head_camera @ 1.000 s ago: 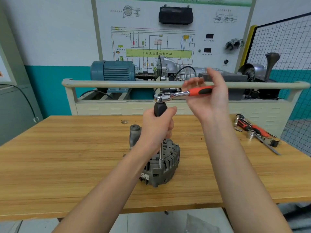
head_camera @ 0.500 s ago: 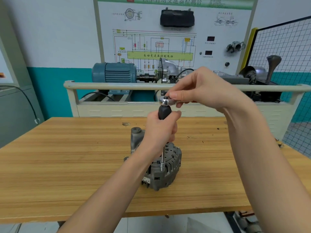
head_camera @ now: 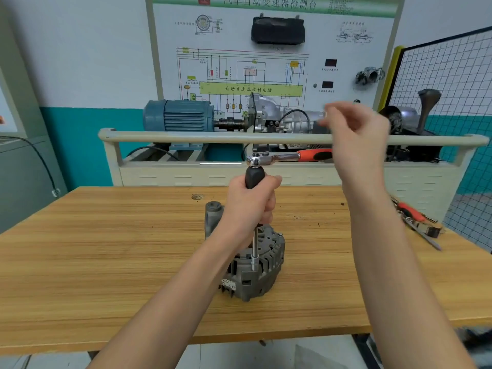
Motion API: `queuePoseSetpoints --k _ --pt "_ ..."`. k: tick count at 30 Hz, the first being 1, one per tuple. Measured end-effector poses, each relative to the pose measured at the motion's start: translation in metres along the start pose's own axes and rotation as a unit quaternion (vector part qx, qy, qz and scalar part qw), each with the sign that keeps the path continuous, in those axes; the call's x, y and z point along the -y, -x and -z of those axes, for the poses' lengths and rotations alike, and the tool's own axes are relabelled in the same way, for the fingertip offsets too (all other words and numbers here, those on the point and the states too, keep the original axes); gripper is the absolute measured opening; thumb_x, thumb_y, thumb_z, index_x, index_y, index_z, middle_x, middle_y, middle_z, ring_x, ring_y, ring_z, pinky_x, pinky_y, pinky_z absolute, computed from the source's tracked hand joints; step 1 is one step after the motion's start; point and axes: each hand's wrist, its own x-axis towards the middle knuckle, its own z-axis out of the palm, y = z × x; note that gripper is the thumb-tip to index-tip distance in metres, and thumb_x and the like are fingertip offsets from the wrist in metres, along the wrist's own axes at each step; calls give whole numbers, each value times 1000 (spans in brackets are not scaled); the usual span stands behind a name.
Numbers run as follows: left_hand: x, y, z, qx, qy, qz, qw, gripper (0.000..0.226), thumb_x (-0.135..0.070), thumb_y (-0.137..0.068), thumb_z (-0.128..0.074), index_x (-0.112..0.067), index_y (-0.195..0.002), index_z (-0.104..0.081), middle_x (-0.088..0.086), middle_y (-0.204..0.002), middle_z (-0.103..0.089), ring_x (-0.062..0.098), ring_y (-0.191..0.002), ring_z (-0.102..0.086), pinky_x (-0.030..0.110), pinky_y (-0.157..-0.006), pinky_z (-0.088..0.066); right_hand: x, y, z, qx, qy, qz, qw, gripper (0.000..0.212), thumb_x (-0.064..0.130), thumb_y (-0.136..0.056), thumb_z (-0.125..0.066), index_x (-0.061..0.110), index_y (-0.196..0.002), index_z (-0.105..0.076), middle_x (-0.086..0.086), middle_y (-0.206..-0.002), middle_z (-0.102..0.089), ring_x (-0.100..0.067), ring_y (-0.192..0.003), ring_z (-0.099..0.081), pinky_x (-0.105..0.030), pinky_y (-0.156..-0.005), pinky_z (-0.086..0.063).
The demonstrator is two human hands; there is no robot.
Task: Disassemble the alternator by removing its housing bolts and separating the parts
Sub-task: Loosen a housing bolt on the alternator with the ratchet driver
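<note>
Behind my wooden bench hangs a trainer board headed 汽车自动变速器检测台, its green strip reading 自动变速器控制电脑. Half a second ago my right hand pinched the ratchet head; now it has swung out to three o'clock, fingers blurred, loosely curled over the orange-and-black ratchet handle, so its hold is unclear. My left hand grips the black driver handle above the ribbed grey cast alternator, centre bench.
</note>
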Motion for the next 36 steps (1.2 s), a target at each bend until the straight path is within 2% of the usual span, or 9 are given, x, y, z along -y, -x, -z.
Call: queuePoseSetpoints --k 3,4,7,10,14,17,23,26,36 --pt "0 0 0 6 -4 -1 1000 55 -6 -94 -54 -25 -43 -44 -8 -43 -32 7 -37 -22 18 -38 -24 -19 15 1 26 -161 -205 965 52 41 -89 -62 10 -130 -53 -2 -120 -62 -14 -105 -61 -34 -97 -48" --pt "0 0 0 6 -5 -2 1000 56 -5 -93 -54 -25 -42 -44 -8 -43 -33 7 -36 -23 18 -38 -24 -22 20 -3 84 -312 -264 909 56 40 -87 -65 4 -128 -52 -8 -116 -65 -19 -103 -65 -37 -96 -50" --pt "1 -2 0 8 -4 -4 1000 55 -4 -93 -54 -26 -44 -39 -8 -42 -31 7 -35 -22 17 -38 -23 -17 27 -19 142 -687 -324 635 34 33 -79 -68 3 -93 -61 -4 -76 -65 -16 -69 -67 -31 -75 -57" --pt "2 -2 3 39 -21 4 999 48 -7 -91 -58 -22 -51 -38 -6 -45 -31 8 -37 -23 19 -39 -24 -10 21 -29 105 -782 -274 550 37 30 -80 -61 17 -49 -44 7 -40 -35 -7 -34 -37 -19 -43 -39" --pt "-10 -9 13 131 -40 -15 991 26 -10 -81 -69 -17 -60 -56 0 -52 -50 14 -47 -48 23 -51 -45 -4 24 -33 73 -773 -245 581 45 22 -81 -51 19 -41 -33 7 -34 -21 -8 -28 -20 -20 -33 -20" --pt "-15 -13 15 171 -8 21 985 30 -14 -82 -64 -16 -58 -47 -3 -48 -40 10 -37 -36 21 -40 -32 1 32 -31 48 -764 -205 610 46 18 -85 -47 19 -41 -32 7 -35 -21 -8 -30 -18 -21 -34 -20" --pt "-5 -11 4 18 10 26 999 43 -2 -92 -52 -19 -57 -35 -7 -43 -29 6 -35 -22 14 -36 -19 20 66 -48 15 -573 66 817 44 12 -95 -39 19 -51 -37 7 -40 -28 -11 -38 -24 -27 -45 -24" --pt "-7 -9 7 -25 -10 -4 1000 39 4 -89 -50 -17 -57 -44 -2 -50 -35 12 -46 -29 21 -42 -23 25 83 -60 -8 -461 166 872 30 16 -88 -48 19 -58 -44 4 -46 -36 -16 -44 -31 -34 -49 -27" --pt "-8 -13 6 32 1 36 999 46 -2 -90 -50 -19 -54 -27 -4 -42 -23 9 -35 -14 15 -40 -17 11 43 -40 73 -668 -73 736 62 11 -98 -31 21 -37 -32 7 -34 -21 -12 -39 -9 -23 -40 -19"
